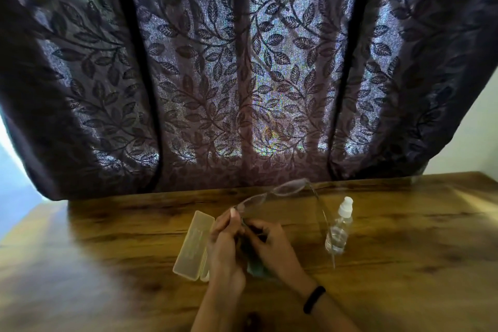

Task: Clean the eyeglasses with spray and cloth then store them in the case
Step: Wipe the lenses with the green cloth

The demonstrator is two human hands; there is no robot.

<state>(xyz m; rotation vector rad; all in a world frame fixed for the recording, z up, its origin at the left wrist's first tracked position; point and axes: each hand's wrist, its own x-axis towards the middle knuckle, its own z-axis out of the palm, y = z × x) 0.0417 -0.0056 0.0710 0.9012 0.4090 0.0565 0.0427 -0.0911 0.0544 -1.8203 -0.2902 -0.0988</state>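
The thin-framed eyeglasses [285,189] are held up above the wooden table [404,250], lenses away from me, one temple arm reaching down to the right past the bottle. My left hand [225,240] pinches the frame at its left end. My right hand [272,242] presses a teal cloth [257,271] against the same end; most of the cloth is hidden between the hands. A pale translucent glasses case [192,245] lies shut on the table just left of my hands. A clear spray bottle [340,226] with a white cap stands to the right.
A dark leaf-patterned curtain [242,75] hangs right behind the table's far edge. A pale wall [474,143] shows at the right. My right wrist wears a black band [314,299].
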